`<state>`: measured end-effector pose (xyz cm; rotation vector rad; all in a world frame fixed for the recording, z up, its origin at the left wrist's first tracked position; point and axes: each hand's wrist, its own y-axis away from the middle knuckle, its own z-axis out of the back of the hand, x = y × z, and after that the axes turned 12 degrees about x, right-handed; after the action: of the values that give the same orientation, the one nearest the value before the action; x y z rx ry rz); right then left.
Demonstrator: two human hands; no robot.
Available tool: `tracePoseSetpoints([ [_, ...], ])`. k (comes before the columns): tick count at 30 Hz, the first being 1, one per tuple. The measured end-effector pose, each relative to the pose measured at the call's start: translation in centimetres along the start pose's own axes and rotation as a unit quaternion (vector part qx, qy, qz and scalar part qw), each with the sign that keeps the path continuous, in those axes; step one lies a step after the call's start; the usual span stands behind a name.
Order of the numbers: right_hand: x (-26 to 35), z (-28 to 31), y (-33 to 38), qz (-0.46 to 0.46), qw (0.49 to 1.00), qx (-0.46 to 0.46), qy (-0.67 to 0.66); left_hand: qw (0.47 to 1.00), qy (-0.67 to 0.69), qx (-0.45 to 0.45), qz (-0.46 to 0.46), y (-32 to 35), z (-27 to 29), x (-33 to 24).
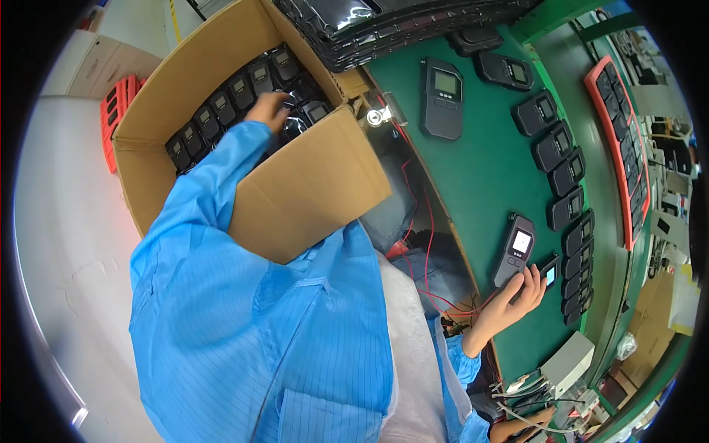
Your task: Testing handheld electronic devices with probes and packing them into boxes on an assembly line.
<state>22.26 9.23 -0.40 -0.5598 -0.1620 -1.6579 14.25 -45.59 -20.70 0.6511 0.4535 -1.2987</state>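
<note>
My left hand (267, 112) is down inside a cardboard box (310, 184), over a black tray of dark handheld meters (240, 90). Its fingers look spread near the row's right end, and I see nothing between them. On the green table my right hand (515, 299) has its fingers stretched out. They touch the lower end of a dark handheld meter (509, 262) with a lit white screen. Just past the fingertips is a second meter (551, 272) with a lit bluish screen, partly hidden by the hand.
A larger grey meter (443, 103) lies at the table's far end. Several black meters (567, 173) line its right side. Stacked black trays (354, 37) stand beyond the box. Red wires (428, 244) hang at the near edge. Another person's hand (543, 416) shows at lower right.
</note>
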Motion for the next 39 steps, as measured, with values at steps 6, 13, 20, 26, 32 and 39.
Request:
tracePoseSetpoints([
  [6, 0.1, -0.1, 0.2, -0.002, 1.000, -0.010, -0.001, 0.990, -0.061, -0.055, 0.111, -5.1, -11.6, -2.3],
  [13, 0.1, -0.4, 0.1, 0.003, 0.999, -0.016, 0.032, 0.985, 0.028, 0.003, 0.171, -5.6, -9.6, 0.3],
  [20, -0.2, -0.6, -0.1, 0.005, 0.998, -0.012, 0.055, 0.959, 0.148, -0.144, 0.192, -4.0, -10.4, -3.1],
  [26, 0.2, -0.5, -0.1, 0.004, 0.999, -0.023, 0.038, 0.933, -0.038, -0.356, -0.028, -11.5, -0.5, -0.4],
  [32, -0.1, -0.7, -0.2, 0.012, 0.998, -0.030, 0.047, 0.902, 0.101, -0.399, 0.128, -19.8, 2.5, 5.7],
  [39, -0.3, -0.9, -0.2, 0.007, 0.998, -0.035, 0.043, 0.900, -0.009, -0.333, 0.281, -19.5, -2.8, 5.8],
])
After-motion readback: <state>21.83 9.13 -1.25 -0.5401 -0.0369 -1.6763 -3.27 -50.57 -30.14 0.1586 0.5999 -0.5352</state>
